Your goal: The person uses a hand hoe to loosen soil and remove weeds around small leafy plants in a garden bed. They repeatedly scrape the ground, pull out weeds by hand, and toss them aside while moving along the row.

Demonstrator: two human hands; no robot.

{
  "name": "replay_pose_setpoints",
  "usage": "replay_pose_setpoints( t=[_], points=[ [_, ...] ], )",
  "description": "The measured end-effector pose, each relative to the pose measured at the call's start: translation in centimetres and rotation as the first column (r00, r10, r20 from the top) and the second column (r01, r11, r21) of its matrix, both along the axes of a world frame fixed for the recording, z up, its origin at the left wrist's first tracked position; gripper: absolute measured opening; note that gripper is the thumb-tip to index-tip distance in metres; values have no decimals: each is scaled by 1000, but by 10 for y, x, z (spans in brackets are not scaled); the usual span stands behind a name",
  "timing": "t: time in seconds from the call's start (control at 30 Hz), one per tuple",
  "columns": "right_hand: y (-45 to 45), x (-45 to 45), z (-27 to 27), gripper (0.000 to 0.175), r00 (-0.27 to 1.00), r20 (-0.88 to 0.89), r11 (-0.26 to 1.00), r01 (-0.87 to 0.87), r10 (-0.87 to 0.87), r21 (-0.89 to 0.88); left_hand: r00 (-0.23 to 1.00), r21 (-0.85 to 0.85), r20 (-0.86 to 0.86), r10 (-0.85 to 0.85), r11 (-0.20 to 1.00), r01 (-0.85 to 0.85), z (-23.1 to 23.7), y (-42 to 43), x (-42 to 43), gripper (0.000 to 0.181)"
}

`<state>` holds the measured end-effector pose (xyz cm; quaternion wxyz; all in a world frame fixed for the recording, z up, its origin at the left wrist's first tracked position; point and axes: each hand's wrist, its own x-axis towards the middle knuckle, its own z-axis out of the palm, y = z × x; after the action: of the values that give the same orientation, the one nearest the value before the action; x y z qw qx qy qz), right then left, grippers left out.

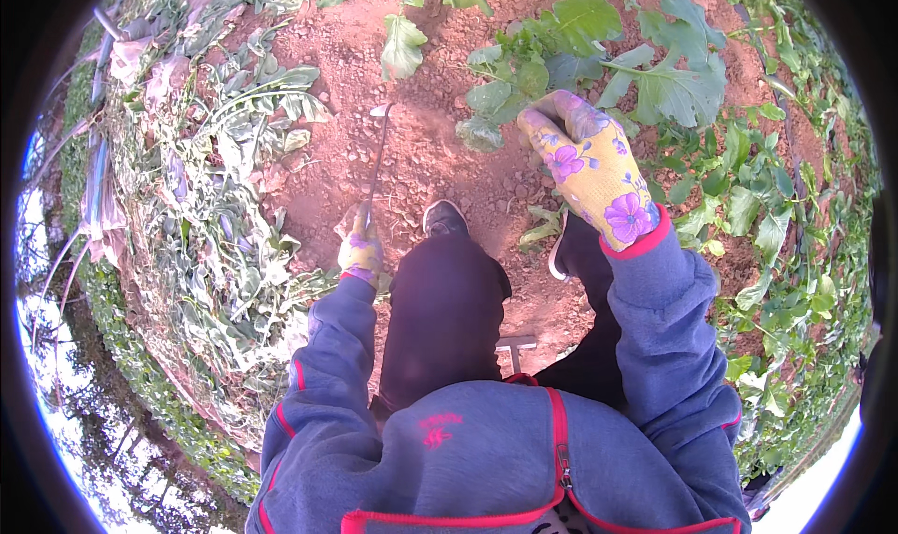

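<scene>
Both my hands wear yellow gloves printed with purple flowers. On the left, my left hand (360,245) is closed around the handle of a small hand hoe (380,152). The tool's thin metal shank points away from me, with its small blade (381,110) over the bare soil. Out in front to the right, my right hand (579,159) has curled fingers, beside a broad-leaved green plant (561,64). Large lobed leaves (673,78) spread just beyond that hand. Its fingertips are turned down and hidden, so whether they grip anything is unclear.
Wilted, uprooted greens (217,253) lie heaped along the left. Dense green leafy plants (765,218) grow on the right. Reddish, crumbly soil (421,148) runs between them. My shoe (445,216) stands on it, and a metal T-shaped piece (515,343) shows near my legs.
</scene>
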<state>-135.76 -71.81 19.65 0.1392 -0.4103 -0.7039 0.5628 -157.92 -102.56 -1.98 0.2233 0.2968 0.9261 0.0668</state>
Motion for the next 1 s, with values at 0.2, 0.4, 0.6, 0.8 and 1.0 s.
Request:
replay_pose_setpoints(
  t=[0.2, 0.4, 0.6, 0.8, 1.0],
  points=[
    [-10, -18, -2, 21, 998, -39, 996, -56, 53, -70, 974, -157, -74, 214, 962, -224, -42, 64, -118, 39],
    [-9, -12, 0, 19, 995, 85, 998, -41, 44, -37, 155, -777, -232, -960, 279, 564, -26, 169, -153, 39],
    [-10, -14, -2, 20, 999, 28, 997, -25, 27, -79, 404, -691, -199, -893, 420, 588, -43, 142, -115, 38],
    [-10, -9, -8, 18, 1000, 5, 991, 6, -6, -134, 986, -78, 165, 35, 997, -22, -12, 43, -25, 54],
    [-16, -11, -17, 17, 999, -36, 997, -8, 6, -70, 980, -179, 191, 62, 983, -27, 12, -105, 43, 65]
  ],
)
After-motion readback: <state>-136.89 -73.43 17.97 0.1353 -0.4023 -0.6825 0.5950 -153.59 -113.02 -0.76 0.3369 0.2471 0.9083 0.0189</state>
